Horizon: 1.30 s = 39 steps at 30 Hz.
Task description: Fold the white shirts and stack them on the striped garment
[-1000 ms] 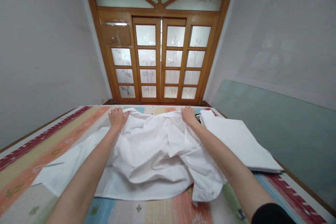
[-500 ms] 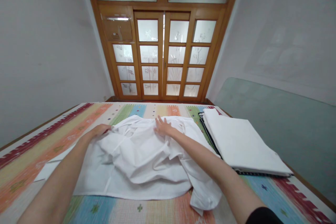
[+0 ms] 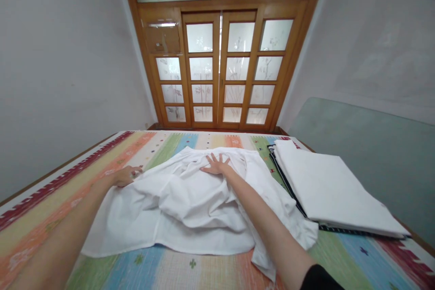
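A rumpled white shirt point(image 3: 193, 199) lies spread across the striped cloth in front of me, its upper part bunched in loose folds. My left hand point(image 3: 127, 176) is at the shirt's left edge, fingers bent in and closed on the fabric there. My right hand point(image 3: 217, 165) rests palm down on the upper middle of the shirt with its fingers spread. A sleeve-like end of the shirt trails toward me beneath my right forearm and is partly hidden by it.
A folded white cloth point(image 3: 340, 188) with black material under it lies on the right. Beneath everything is a colourful striped cover point(image 3: 170, 272). Wooden glass-paned doors point(image 3: 217, 68) stand beyond the far edge, and a pale green panel point(image 3: 374, 145) leans along the right wall.
My left hand has drawn the shirt's left side outward, and a white flap that stuck out at the left no longer shows. My right hand's fingers have spread wider. The view has shifted slightly.
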Motion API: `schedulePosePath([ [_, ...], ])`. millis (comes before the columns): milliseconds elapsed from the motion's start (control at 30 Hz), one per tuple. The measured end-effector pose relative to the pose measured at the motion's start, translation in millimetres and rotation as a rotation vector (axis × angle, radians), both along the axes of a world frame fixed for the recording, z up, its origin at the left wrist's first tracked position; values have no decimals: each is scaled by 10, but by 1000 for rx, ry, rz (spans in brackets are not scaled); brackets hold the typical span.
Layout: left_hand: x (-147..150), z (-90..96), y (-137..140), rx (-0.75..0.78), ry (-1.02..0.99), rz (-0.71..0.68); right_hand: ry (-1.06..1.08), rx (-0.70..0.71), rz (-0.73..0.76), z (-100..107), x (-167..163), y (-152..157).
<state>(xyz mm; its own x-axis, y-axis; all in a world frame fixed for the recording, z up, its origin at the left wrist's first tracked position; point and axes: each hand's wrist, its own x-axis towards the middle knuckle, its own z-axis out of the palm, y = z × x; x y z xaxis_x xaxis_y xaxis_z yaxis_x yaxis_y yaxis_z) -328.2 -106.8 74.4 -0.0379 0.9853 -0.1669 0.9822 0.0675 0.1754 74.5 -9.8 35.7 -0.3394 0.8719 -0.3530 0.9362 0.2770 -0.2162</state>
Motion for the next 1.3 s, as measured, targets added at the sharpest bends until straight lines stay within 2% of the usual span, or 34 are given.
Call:
schedulePosePath([
  [100,58,42,-76,-118,-74,-28,8,13,5,0,18,56],
  [200,99,61,-116,-195,-44,9,12,37,-9,9,-9,25],
  [300,123,139,-118,-183,-14,4,-1,129,4,18,-89,-106],
  [400,175,343,-90,-20,-18,31,27,228,96,42,-180,-265],
  [533,457,823,-68,265,-42,149,323,90,199,163,-236,-382],
  [633,951,1202,-115,457,-152,185,513,29,185,339,-199,-406],
  [700,1404,1342,-192,530,-185,135,751,-84,93,483,-128,-422],
  [733,1651,1355,-246,532,-208,60,911,-166,31,558,-80,-434],
  [800,2144,1259,-387,457,-252,-158,1179,-297,-96,696,35,-467],
  [867,2585,1032,-563,316,-324,-392,1238,-265,-180,789,162,-513],
  [967,3050,634,-832,78,-418,-642,1020,-54,-228,790,350,-601],
  [1067,3204,388,-966,-48,-469,-812,597,165,-214,643,525,-687],
  [1100,3180,351,-959,-48,-469,-817,479,220,-222,580,583,-709],
  [1167,3025,314,-868,48,-425,-735,339,291,-255,464,699,-734],
  [1267,2569,267,-629,348,-274,-480,281,284,-307,353,832,-722],
  [1300,2382,240,-553,399,-240,-382,268,276,-318,338,852,-706],
])
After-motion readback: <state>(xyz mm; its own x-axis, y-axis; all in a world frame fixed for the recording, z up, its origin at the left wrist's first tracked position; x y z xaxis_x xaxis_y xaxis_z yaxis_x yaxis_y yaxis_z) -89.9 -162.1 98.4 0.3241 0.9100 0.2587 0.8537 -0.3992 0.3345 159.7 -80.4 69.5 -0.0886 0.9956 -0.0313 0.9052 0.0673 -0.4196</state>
